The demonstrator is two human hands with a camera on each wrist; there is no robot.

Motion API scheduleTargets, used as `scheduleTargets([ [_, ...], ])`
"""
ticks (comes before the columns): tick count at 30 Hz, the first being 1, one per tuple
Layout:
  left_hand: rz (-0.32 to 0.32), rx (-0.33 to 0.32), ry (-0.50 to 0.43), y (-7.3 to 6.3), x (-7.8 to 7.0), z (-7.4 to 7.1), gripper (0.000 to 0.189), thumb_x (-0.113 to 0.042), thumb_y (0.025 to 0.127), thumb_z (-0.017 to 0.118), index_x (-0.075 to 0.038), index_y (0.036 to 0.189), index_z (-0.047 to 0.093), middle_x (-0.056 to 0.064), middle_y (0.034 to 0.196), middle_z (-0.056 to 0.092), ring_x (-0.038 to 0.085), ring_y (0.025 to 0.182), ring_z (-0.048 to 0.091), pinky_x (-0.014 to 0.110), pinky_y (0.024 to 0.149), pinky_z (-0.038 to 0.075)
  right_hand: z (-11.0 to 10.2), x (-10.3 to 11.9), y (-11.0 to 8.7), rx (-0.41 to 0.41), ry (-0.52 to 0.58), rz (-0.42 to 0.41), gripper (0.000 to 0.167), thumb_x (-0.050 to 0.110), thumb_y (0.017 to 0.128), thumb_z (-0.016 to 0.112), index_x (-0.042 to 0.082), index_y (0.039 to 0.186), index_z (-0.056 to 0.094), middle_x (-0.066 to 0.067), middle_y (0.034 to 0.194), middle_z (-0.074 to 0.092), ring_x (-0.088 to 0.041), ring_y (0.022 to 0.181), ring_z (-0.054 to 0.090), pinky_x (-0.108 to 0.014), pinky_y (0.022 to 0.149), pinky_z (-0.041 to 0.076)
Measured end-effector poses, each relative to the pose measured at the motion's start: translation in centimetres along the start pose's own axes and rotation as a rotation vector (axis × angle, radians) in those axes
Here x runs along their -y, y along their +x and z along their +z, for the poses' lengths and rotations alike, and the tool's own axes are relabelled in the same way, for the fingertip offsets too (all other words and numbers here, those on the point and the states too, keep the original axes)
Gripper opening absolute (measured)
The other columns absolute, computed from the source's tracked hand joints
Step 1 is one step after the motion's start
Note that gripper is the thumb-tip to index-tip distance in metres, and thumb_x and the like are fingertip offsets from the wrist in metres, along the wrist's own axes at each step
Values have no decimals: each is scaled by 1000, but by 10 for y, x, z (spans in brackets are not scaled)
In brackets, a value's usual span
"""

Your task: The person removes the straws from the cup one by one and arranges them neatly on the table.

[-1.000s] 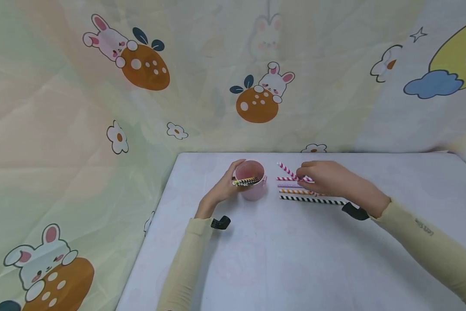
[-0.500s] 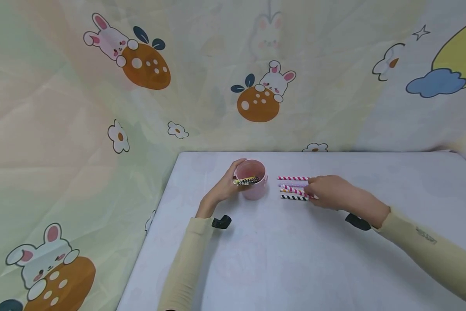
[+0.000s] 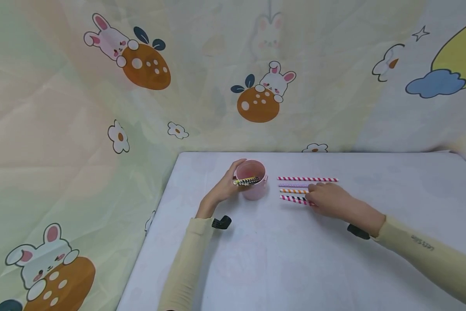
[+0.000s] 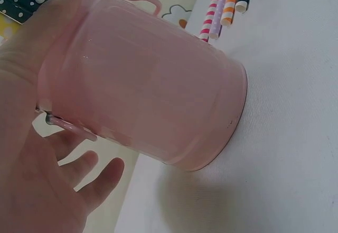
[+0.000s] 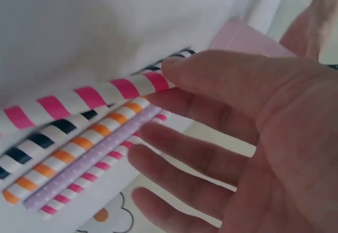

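Observation:
My left hand [image 3: 222, 188] grips the rim of a pink bucket [image 3: 253, 193] that stands on the table. A bundle of straws [image 3: 247, 181], black and yellow patterned, pokes out of its mouth. In the right wrist view, my right hand [image 5: 237, 122] pinches a pink-and-white striped straw [image 5: 87, 102] between thumb and index finger, the other fingers spread. That straw lies across the black-and-white striped straw [image 5: 39, 140]. Beyond it, roughly side by side, lie an orange striped straw [image 5: 79, 148], a purple dotted straw [image 5: 90, 161] and another pink striped straw [image 3: 307, 179].
The table [image 3: 279, 259] has a white cover. A cloth backdrop [image 3: 202, 108] printed with rabbits and flowers rises behind its far edge. Dark wrist mounts [image 3: 221, 222] sit at both sleeves.
My right hand has carried the pink striped straw toward the near side of the row, from the far straws to the black one. The left hand and bucket stay put.

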State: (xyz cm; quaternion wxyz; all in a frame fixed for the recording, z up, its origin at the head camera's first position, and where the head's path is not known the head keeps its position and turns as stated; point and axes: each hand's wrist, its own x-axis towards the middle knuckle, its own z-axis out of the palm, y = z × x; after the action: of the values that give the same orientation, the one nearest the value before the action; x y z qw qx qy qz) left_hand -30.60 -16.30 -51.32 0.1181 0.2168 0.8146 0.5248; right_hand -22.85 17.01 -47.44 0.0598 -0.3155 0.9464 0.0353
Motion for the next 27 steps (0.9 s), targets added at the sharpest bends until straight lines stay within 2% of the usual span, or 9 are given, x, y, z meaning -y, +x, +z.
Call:
scheduleTargets([
  [8,-1,1,-21,0,-1,1,89,-6,85,78,-24,155,26,5,154,41,25,146,35,52,123,25,16,1,4,-22,-35,44,13,21,83,82,13,88,73,-10,102,67,-29,97,62,-49,88,53],
  [15,-21,18,-27,-2,-2,0,87,-11,88,77,-28,156,24,3,156,38,24,149,32,56,121,28,24,1,5,-36,-82,50,15,21,83,83,11,89,74,-9,100,66,-29,95,62,-49,86,53],
  [21,-25,24,-30,-1,-2,0,88,-13,88,77,-26,157,23,5,157,38,26,150,30,57,121,26,25,2,3,-53,-57,71,14,21,83,83,10,89,75,-9,101,64,-28,92,59,-49,84,52],
  [27,-32,10,-12,-1,-1,0,89,-14,87,78,-30,155,24,1,155,40,24,149,32,57,121,26,26,2,1,-83,-58,62,14,19,83,82,9,90,75,-13,110,65,-33,102,61,-53,87,53],
])
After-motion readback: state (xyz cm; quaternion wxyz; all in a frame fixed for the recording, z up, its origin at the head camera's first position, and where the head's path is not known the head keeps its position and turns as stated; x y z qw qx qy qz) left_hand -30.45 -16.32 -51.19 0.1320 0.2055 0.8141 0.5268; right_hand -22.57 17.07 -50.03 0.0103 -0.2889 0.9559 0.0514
